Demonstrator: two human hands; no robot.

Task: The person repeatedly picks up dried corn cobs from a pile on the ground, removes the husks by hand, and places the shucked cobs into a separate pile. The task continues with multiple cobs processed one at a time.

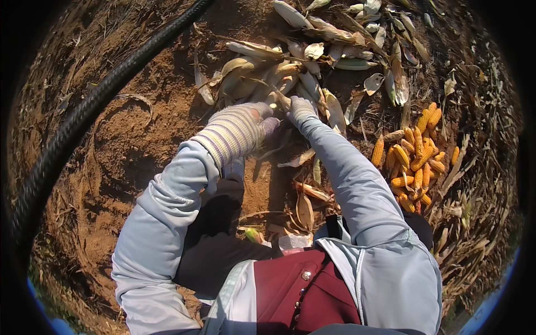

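My left hand (240, 130), in a striped knit glove with a bare fingertip or knuckle showing, is curled at the near edge of a heap of corn ears in dry husks (247, 77). By its fingers shows a small pale round end (273, 106), possibly a stalk end. Close on the right is my right hand (301, 110), also gloved, with its fingers bent down beside a dry husk leaf (282, 99). The undersides of both hands are hidden, so whatever they grip is not plain.
Husked yellow corn ears (418, 157) lie piled at the right, beyond my right sleeve. Loose husks (305, 211) litter the soil between my legs. More pale husks (372, 25) spread at the far right. A black braided cord (104, 90) crosses the view at the left.
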